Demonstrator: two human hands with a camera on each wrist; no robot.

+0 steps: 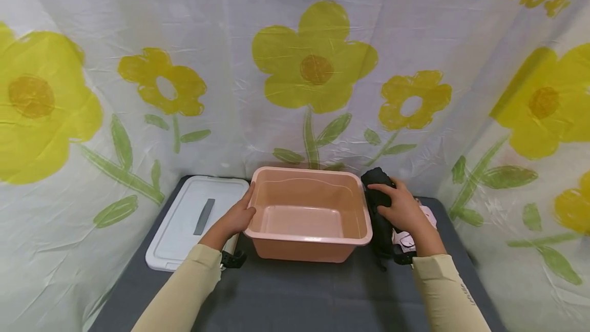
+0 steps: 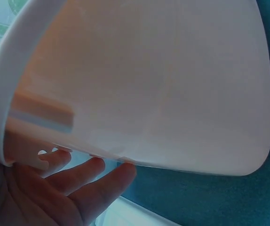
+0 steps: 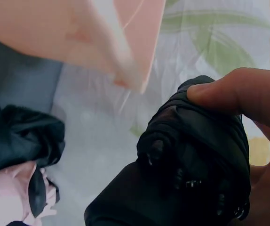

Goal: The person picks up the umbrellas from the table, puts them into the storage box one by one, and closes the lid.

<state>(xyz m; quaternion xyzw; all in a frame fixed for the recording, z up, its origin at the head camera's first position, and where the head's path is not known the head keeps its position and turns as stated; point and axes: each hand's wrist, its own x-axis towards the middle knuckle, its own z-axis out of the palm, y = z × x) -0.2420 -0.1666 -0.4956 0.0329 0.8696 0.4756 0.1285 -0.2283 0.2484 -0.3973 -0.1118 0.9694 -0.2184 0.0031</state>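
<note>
peach plastic bin (image 1: pixel 301 251), in the head view, at the back of the tabletop (image 1: pixel 295 296) between a white lid (image 1: pixel 177 224) and a black bundle (image 1: pixel 380 227); your left grip (image 1: pixel 236 216) grasps the bin's rim, your right grip (image 1: pixel 405 209) clasps the bundle. in the left wrist view, your fingers (image 2: pixel 109 186) lie along the bin's outer wall. in the right wrist view, your thumb (image 3: pixel 238 96) presses the bundle, a pink item (image 3: pixel 5 200) lower left.

Tub (image 1: pixel 304 251) mid-table (image 1: pixel 299 296), lid (image 1: pixel 182 227) to its left.
Just right of the tub, a bundle (image 3: pixel 196 155) sits in the right hand (image 1: pixel 403 210); left hand (image 1: pixel 236 218) at the tub's left rim, curtain (image 1: pixel 230 132) behind it all.
</note>
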